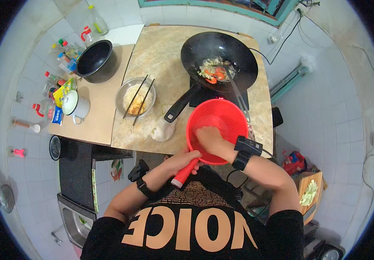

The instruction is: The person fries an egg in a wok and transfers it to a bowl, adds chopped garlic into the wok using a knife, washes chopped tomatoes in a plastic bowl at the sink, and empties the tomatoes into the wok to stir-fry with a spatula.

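My left hand (183, 161) grips the handle of a red plastic water dipper (239, 113), held tilted at the table's front edge. My right hand (210, 138) is down inside the dipper, its fingertips turned away and blurred; whether it holds anything cannot be made out. Just beyond the dipper sits a black wok (219, 42) on an induction cooker (197, 97) with a lit red display. In the wok lie orange-red pieces, perhaps tomato or carrot, among pale chopped bits (211, 61). A long-handled spatula (237, 91) rests in it, leaning towards the dipper.
Left of the wok handle (180, 104) stands a metal bowl (119, 100) of rice-like food with chopsticks (144, 102) across it. A white cloth or bag (164, 130) lies nearby. Further left are a black pot (99, 73), an enamel mug (80, 105) and several bottles (66, 61).
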Demonstrator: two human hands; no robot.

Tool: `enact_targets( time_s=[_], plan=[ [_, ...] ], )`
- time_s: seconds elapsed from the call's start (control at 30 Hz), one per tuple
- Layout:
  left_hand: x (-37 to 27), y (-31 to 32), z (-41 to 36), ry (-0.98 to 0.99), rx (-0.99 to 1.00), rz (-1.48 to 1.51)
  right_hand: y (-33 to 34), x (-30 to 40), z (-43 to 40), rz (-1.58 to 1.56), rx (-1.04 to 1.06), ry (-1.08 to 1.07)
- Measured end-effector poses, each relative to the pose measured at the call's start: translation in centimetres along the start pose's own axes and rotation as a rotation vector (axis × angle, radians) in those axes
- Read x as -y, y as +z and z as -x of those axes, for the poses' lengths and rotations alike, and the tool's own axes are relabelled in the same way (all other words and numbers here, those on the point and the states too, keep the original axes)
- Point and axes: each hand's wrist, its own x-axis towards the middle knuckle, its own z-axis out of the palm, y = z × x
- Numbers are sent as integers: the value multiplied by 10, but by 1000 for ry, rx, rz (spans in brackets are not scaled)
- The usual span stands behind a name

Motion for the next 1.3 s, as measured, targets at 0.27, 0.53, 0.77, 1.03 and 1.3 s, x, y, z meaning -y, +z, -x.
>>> enact_targets(
  time_s=[0.27, 0.53, 0.77, 1.03, 1.3],
  plan=[
    [7, -13, -1, 75, -28, 82, -41, -26, 13, -379, -199, 29],
    [5, -13, -6, 72, -76, 95, -144, -93, -35, -469, -697, 170],
    [16, -28, 8, 99, -73, 118, -128, -117, -20, 37, -691, 304],
    [31, -37, 24, 80, -114, 97, -87, -159, 30, -370, -461, 410],
    [40, -47, 54, 78, -143, 81, -177, -160, 119, -183, -419, 301]
  ],
)
